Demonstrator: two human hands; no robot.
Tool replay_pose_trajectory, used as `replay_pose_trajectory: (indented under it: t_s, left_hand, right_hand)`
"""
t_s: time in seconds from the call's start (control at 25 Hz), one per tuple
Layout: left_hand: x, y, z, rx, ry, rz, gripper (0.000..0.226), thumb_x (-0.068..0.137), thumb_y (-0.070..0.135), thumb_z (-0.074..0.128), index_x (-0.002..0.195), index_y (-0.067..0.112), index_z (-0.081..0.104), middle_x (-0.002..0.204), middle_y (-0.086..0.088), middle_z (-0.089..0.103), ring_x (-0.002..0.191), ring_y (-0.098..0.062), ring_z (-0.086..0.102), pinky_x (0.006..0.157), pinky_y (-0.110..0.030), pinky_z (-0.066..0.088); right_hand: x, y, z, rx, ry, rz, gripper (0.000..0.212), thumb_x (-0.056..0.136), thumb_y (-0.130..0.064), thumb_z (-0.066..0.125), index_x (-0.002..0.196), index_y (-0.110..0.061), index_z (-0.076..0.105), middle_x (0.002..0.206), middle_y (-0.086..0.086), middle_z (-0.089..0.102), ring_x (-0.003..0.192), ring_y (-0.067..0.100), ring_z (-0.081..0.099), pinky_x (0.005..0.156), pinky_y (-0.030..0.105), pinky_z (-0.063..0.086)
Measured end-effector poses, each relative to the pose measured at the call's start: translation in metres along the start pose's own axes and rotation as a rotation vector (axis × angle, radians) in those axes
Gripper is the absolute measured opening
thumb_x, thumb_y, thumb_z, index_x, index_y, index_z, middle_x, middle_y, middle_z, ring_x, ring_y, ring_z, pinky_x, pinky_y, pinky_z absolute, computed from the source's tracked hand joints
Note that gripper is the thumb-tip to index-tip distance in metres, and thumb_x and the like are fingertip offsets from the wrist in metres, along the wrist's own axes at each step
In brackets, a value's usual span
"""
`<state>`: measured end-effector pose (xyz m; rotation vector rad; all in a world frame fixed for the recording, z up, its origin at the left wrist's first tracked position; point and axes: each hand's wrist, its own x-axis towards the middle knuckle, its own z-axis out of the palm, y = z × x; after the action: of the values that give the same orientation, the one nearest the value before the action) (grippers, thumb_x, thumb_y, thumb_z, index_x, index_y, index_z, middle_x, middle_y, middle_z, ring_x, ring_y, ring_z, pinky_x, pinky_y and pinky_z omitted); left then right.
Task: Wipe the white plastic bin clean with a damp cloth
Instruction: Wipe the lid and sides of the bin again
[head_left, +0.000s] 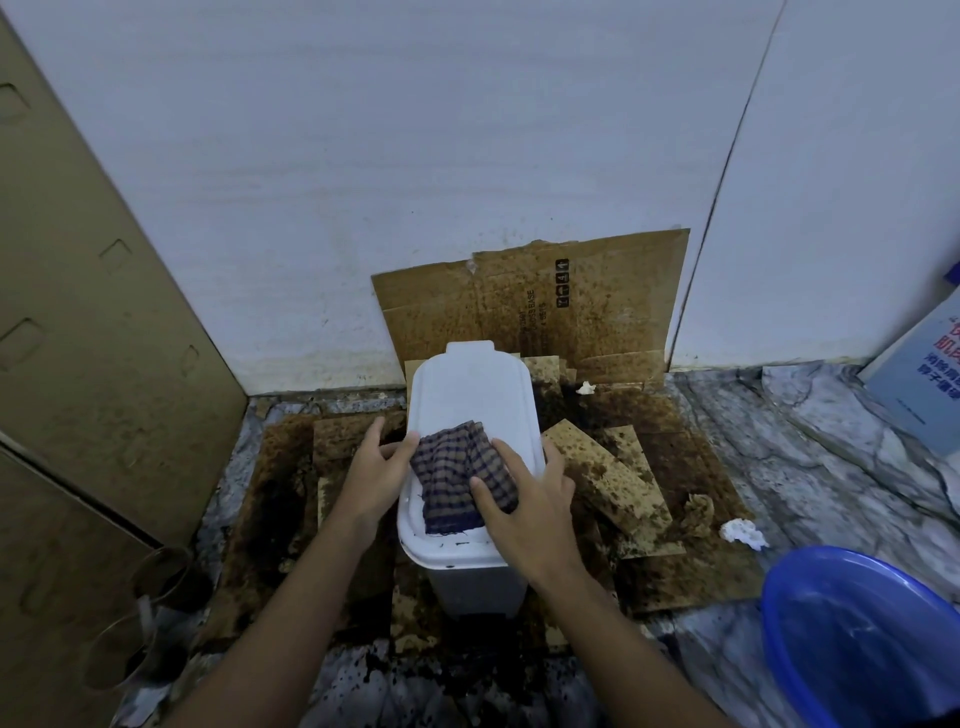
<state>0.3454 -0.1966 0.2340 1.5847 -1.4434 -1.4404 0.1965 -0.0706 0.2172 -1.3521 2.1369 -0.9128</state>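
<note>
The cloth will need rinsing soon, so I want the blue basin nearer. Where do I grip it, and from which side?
Grip the blue basin by its rim on the left, the side toward the white bin, coming in from above. The rim is a raised lip standing open there, and the right hand is nearest. It may hold water, so slide rather than lift.

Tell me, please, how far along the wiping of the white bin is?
Mid-wipe. The far half of the lid looks white already. The right hand presses the checked cloth on it while the left hand steadies the bin. Dark specks near the front rim remain.
</note>
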Motion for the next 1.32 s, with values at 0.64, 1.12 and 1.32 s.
replay_pose_trajectory:
  t_s: [0.64,1.12,1.32]
  left_hand:
    - [-0.024,-0.005,-0.006,-0.269,-0.092,-0.214,0.034,0.088,0.029,0.078,0.111,0.005,0.071,0.109,-0.011,0.076,0.103,-0.028,0.069,0.081,-0.043,0.056]
    - [-0.074,-0.022,0.007,-0.513,0.163,-0.249,0.041,0.087,0.028,0.078,0.117,0.001,0.067,0.130,-0.031,0.061,0.062,-0.017,0.060,0.055,-0.028,0.053]
    - [-0.083,-0.050,0.022,-0.558,0.200,-0.235,0.056,0.081,0.032,0.083,0.128,0.008,0.065,0.108,-0.008,0.077,0.091,-0.030,0.076,0.065,-0.038,0.062]
  right_hand:
    - [0.041,0.029,-0.036,0.250,-0.170,-0.201,0.066,0.066,-0.073,0.076,0.127,-0.051,0.063,0.147,-0.015,0.030,0.143,0.018,0.027,0.111,0.052,0.044]
    - [0.105,-0.010,-0.056,0.308,-0.595,-0.383,0.046,0.072,-0.032,0.091,0.116,-0.033,0.076,0.156,-0.017,0.037,0.146,0.004,0.031,0.119,0.040,0.032]
    - [0.103,0.004,-0.052,0.242,-0.638,-0.383,0.043,0.071,-0.040,0.090,0.112,-0.039,0.076,0.156,-0.021,0.038,0.148,0.004,0.028,0.122,0.048,0.027]
